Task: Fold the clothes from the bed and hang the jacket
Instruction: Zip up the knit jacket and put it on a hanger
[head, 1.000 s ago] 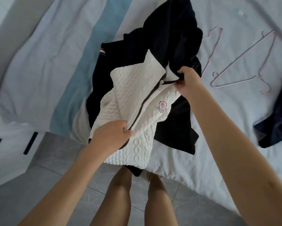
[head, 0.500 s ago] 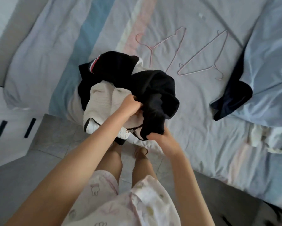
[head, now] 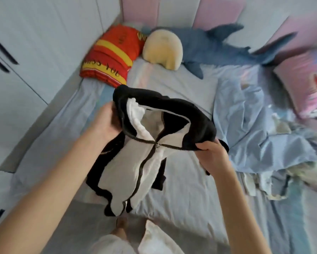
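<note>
Left hand (head: 106, 121): clamped on one end of the black collar, with the fingertips hidden behind the cloth.
Right hand (head: 211, 154): fingers curled over the other end of the collar, pinching it.
Jacket (head: 146, 162): black and white, spread between the two hands and hanging below them by the collar. Whether its lower part rests on the bed cannot be told.
Zip pull (head: 156, 145): midway between the hands and just under the collar; the zip below it looks closed.
Sheet (head: 187, 189): pale, lying beneath both hands and the garment.
Quilt (head: 254, 136): blue and crumpled, just outside the right hand, with patterned cloth tangled at its edge. Whether that cloth is clothing cannot be told.
Cushion (head: 110, 59): red and yellow, beyond the left hand.
Pillow (head: 163, 50): cream, beyond the hands, touching the cushion.
Shark toy (head: 218, 46): beyond the right hand, behind the pillow.
Wardrobe (head: 25, 43): outside the left hand.
Progress: probably an early stage. The jacket is lifted and opened at the neck as if ready for a hanger, but no hanger or folded pile shows. Hanging and folding appear to remain.
</note>
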`<state>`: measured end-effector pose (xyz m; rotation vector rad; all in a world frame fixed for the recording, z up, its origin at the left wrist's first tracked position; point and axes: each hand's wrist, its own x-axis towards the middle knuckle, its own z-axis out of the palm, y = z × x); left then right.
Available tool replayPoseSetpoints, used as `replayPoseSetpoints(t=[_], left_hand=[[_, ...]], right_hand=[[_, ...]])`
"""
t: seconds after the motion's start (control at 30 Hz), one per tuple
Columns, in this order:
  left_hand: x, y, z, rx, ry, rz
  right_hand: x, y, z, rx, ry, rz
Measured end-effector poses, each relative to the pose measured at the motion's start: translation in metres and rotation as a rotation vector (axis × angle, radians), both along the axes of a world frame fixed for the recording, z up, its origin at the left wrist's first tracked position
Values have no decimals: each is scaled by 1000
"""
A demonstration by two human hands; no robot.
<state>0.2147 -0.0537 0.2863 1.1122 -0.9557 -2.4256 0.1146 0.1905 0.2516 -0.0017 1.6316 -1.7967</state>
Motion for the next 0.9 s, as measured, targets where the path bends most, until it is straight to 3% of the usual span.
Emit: replayPoseSetpoints(t=[0.1,0.2,0.27,0.4,0.57,0.67,0.77,0.9], left_hand=[[11,12,46,-2,203,-95],[16,22,60,-61,216,-154],[16,35,65,-192,185,-240],[7,48,82,-511,152,-296],[15,25,104,-558,231,2],[11,4,102,-593,-94,102],[11,4,99,-852,-302,-13],[13,18,110,-808,-237,8]], right_hand=[[-8,5,12,-103,-243,-5],[-15,9,1,-204,-468,-23],[-18,-1,8,-169,-499,-47],[-29,-19,38,-120,-347,-37],[-44,-5,87,-438,-76,-10],[-49,-9,91,-204,-78,-110],[-48,-18,108,30,189,-75],[-36,-25,139,-83,344,-94]])
